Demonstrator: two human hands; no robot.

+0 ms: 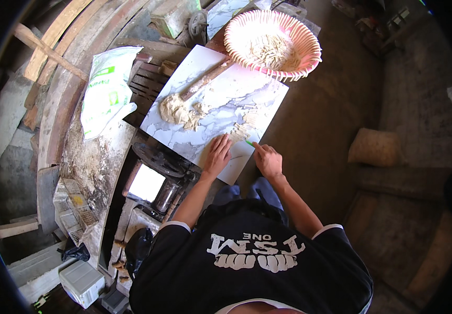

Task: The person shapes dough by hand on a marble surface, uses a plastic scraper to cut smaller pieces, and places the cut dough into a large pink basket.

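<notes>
A white marble-patterned slab [221, 99] lies in front of me. My left hand [217, 155] presses flat on a thin sheet of dough at the slab's near edge. My right hand [268, 160] holds a small green-handled cutter [249, 143] against that dough. Cut dough strips [241, 131] lie just beyond the cutter. A lump of dough [176, 111] sits at the slab's left side, with a wooden rolling pin [205, 79] beside it. A pink woven basket [273, 44] at the slab's far end holds several cut strips.
A white and green plastic bag [105, 91] rests on a dusty ledge to the left. A dark metal machine [160, 167] stands below the slab. Wooden planks [53, 47] lean at far left. A tan cushion [375, 147] lies on the earthen floor at right.
</notes>
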